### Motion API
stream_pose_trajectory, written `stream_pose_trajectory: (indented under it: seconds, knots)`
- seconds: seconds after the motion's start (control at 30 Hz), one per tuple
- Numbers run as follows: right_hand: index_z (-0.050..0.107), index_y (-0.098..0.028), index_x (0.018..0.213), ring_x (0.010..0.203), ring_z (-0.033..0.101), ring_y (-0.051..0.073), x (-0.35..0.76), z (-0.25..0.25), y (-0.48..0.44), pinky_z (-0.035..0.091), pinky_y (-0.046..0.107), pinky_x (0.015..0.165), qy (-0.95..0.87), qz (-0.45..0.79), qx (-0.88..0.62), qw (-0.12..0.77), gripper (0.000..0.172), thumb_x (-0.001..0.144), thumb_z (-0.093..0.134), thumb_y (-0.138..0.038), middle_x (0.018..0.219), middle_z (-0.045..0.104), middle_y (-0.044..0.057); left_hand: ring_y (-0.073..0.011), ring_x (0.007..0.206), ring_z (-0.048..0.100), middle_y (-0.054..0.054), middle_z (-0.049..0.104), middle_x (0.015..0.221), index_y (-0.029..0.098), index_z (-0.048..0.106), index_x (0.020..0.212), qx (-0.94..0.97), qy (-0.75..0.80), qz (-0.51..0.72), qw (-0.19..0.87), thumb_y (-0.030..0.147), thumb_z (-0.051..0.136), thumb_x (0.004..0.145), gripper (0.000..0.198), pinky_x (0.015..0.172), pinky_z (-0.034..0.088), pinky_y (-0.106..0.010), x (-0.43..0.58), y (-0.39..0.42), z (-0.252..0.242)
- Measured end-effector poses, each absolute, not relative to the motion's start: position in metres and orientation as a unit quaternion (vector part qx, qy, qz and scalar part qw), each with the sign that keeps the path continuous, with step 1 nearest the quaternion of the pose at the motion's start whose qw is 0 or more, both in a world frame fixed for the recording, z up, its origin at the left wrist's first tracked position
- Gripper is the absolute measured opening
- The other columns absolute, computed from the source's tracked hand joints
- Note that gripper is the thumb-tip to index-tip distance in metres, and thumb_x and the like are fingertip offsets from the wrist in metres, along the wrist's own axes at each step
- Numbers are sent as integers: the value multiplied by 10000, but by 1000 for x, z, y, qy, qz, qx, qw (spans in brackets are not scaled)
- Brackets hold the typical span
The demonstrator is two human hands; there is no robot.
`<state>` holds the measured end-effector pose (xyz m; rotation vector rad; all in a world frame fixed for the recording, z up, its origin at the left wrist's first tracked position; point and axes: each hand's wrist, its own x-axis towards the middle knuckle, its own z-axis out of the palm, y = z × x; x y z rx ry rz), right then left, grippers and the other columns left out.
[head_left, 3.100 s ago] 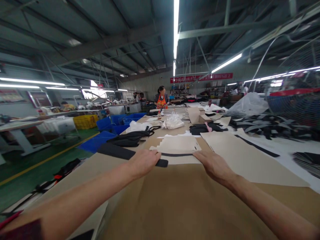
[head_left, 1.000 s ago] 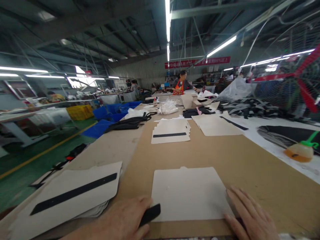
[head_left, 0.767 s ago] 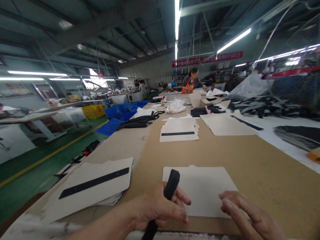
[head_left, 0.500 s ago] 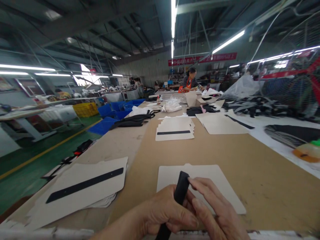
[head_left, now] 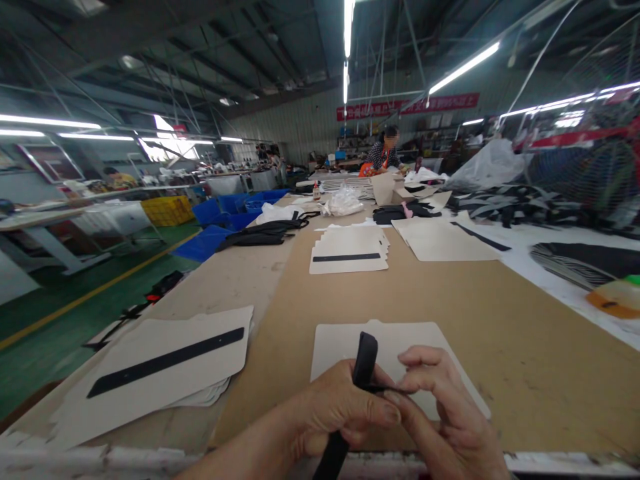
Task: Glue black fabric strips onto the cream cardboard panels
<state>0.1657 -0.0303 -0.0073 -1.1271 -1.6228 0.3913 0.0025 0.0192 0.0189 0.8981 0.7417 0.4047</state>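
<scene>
My left hand (head_left: 345,407) is wrapped round a bundle of black strips (head_left: 366,353), whose upper end sticks up above the thumb while the lower end hangs toward the table's front edge. With thumb and index finger, my right hand (head_left: 445,407) pinches the end of one black strip (head_left: 387,389) bent away from the bundle to the right. Under and beyond both hands lies a bare cream board (head_left: 400,337), partly covered by them. To the left, a fanned stack of cream boards (head_left: 170,393) carries a black strip (head_left: 170,363) slanting across its top board.
Farther up the table (head_left: 450,300) is another stack of cream boards (head_left: 349,247), its front one bearing a black strip. More boards (head_left: 445,240), black straps (head_left: 265,233) and plastic bags lie beyond. A co-worker (head_left: 383,157) stands at the far end. Blue bins (head_left: 215,217) are left.
My right fingers have drawn one black strip out sideways from the bundle and moved slightly right. My left hand keeps its hold. The view has tilted down slightly.
</scene>
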Motion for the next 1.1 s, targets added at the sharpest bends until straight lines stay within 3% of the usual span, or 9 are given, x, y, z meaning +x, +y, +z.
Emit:
stream_pose_trajectory:
  seconds: [0.1,0.2,0.33,0.47,0.57,0.67,0.83,1.0,1.1]
  knots:
    - [611,-251,799,717,635,143,172,-7,-32,537,215,639,-700,221,-457,502,161,938,548,-302,780,642,7,-24,378,356,71,523,564,151,632,812,458,367,166,793,349,861,543,405,345,232,-164,-1,17,22]
    - [649,-259,942,713,649,157,200,-9,-29,542,222,624,-654,175,-524,516,138,908,589,-378,807,670,19,-64,434,487,10,611,605,124,688,790,556,408,115,715,404,696,719,289,432,351,-181,-20,14,33]
    - [706,-287,1039,684,674,180,256,-14,-22,560,237,580,-630,152,-602,467,296,866,595,-501,863,718,36,-107,515,535,-3,644,604,141,713,905,611,504,64,607,403,568,816,312,510,380,-205,-59,12,47]
    - [763,-318,950,814,708,212,283,-21,-23,587,264,685,-680,235,-602,347,293,875,571,-527,912,753,28,-173,723,634,-2,705,777,202,680,965,661,566,36,491,416,559,823,283,636,458,-240,-84,6,41]
    - [772,-319,939,826,712,204,283,-27,-22,581,263,709,-672,263,-614,319,288,881,560,-505,939,762,20,-194,772,658,15,710,796,234,660,1097,681,601,26,417,488,537,842,381,756,480,-272,-87,1,30]
    - [772,-297,921,861,707,211,281,-30,-11,566,286,762,-654,252,-636,323,284,865,563,-481,965,763,26,-198,672,654,4,702,747,215,634,1197,680,626,14,382,555,474,871,498,672,480,-275,-78,5,29]
    - [764,-282,915,835,701,200,277,-32,14,538,292,748,-632,266,-653,320,276,850,536,-423,913,763,1,-190,611,636,-30,736,839,220,676,1168,707,629,44,320,517,487,857,470,636,482,-276,-62,25,39]
    - [762,-264,869,823,702,200,274,-42,26,532,302,759,-619,243,-670,330,258,824,545,-397,899,768,-2,-271,869,693,-49,737,766,227,685,1195,715,630,58,296,551,467,857,517,811,518,-332,-58,33,37]
    - [763,-266,864,844,706,203,273,-47,27,532,303,770,-610,237,-678,334,251,819,543,-379,918,772,-1,-293,1053,674,-78,756,1030,230,667,1229,736,620,36,269,542,422,873,533,946,496,-378,-56,36,32]
